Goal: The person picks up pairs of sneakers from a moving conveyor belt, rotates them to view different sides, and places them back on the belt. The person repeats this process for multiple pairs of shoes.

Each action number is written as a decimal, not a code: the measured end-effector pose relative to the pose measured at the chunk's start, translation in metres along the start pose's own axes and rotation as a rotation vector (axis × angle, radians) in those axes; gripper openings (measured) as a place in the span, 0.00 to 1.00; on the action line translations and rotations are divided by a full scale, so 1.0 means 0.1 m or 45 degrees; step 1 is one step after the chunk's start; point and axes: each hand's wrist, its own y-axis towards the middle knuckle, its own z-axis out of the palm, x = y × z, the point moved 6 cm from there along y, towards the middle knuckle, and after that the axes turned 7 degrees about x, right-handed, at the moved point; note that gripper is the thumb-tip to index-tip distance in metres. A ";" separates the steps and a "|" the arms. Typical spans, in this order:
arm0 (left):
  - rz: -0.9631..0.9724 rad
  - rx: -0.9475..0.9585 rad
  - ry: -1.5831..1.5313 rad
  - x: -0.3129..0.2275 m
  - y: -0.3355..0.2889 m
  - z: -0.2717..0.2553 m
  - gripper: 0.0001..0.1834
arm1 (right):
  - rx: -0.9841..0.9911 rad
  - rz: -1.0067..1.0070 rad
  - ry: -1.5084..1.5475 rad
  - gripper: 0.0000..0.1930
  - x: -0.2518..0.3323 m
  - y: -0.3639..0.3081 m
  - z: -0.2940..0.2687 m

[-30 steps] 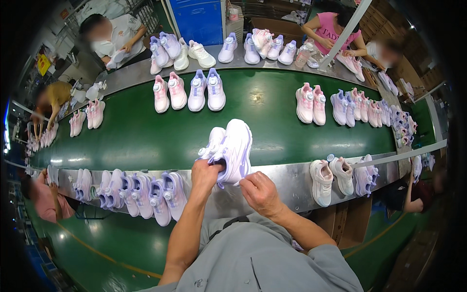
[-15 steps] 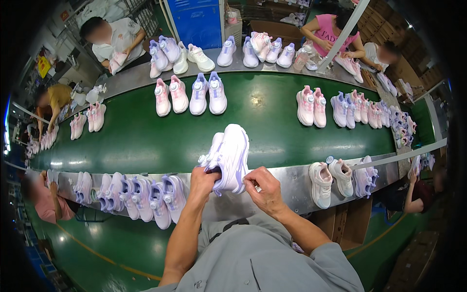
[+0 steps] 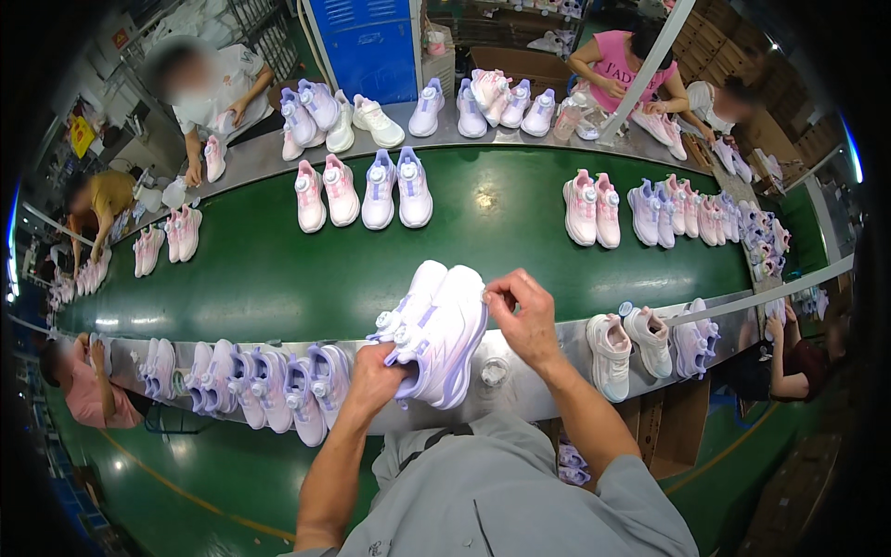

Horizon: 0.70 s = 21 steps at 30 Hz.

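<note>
My left hand (image 3: 375, 379) grips a pair of white and lavender sneakers (image 3: 445, 339) by their heel ends, fingers closed around the collar openings. The two shoes lie side by side in the air above the metal ledge, toes pointing away from me. A round dial sits on the tongue of the left shoe. My right hand (image 3: 525, 317) is raised beside the toe of the right shoe. Its thumb and forefinger are pinched close to the sole edge; whatever they hold, if anything, is too small to make out.
A green belt (image 3: 501, 232) runs across, bearing pink pairs (image 3: 325, 193) and lavender pairs (image 3: 397, 188). Lavender sneakers (image 3: 269, 385) line the metal ledge at left; white sneakers (image 3: 610, 356) stand at right. A crumpled whitish lump (image 3: 494, 371) lies near me. Several co-workers sit around.
My right hand has moved up from the heel end to the toe. The sneakers have tilted and spread slightly, showing more of the second shoe. At far left, a co-worker has lowered a pink sneaker onto the ledge.
</note>
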 end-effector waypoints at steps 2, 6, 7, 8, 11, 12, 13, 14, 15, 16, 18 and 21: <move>0.221 -0.001 0.223 -0.11 -0.02 -0.08 0.12 | 0.010 0.063 0.039 0.03 -0.08 0.10 -0.06; 0.614 -0.092 1.283 -0.58 -0.10 -0.26 0.14 | -0.054 0.189 0.174 0.03 -0.18 0.11 -0.22; 0.527 0.011 1.525 -0.50 -0.09 -0.28 0.14 | -0.051 0.222 0.272 0.02 -0.19 0.10 -0.24; 0.652 -0.015 1.646 -0.56 -0.13 -0.29 0.11 | -0.019 0.199 0.292 0.02 -0.13 0.09 -0.24; 1.005 -0.003 1.956 -0.83 -0.31 -0.31 0.06 | 0.088 0.099 0.278 0.03 0.05 0.06 -0.26; 1.097 0.031 1.925 -0.89 -0.39 -0.34 0.06 | 0.163 0.040 0.251 0.03 0.17 0.07 -0.22; 1.195 0.070 1.892 -0.93 -0.45 -0.36 0.07 | 0.232 -0.017 0.223 0.03 0.31 0.08 -0.19; 1.290 0.109 1.857 -0.97 -0.51 -0.36 0.07 | 0.301 -0.074 0.194 0.04 0.45 0.09 -0.15; 1.372 0.109 1.933 -1.03 -0.56 -0.35 0.07 | 0.362 -0.087 0.211 0.04 0.57 0.10 -0.08; 1.433 0.139 1.932 -1.06 -0.60 -0.33 0.08 | 0.388 -0.168 0.226 0.04 0.66 0.10 -0.03; 1.547 0.194 1.927 -1.10 -0.65 -0.30 0.08 | 0.449 -0.334 0.252 0.04 0.85 0.13 0.08; 1.660 0.201 1.962 -1.20 -0.68 -0.26 0.09 | 0.516 -0.411 0.233 0.06 1.00 0.16 0.24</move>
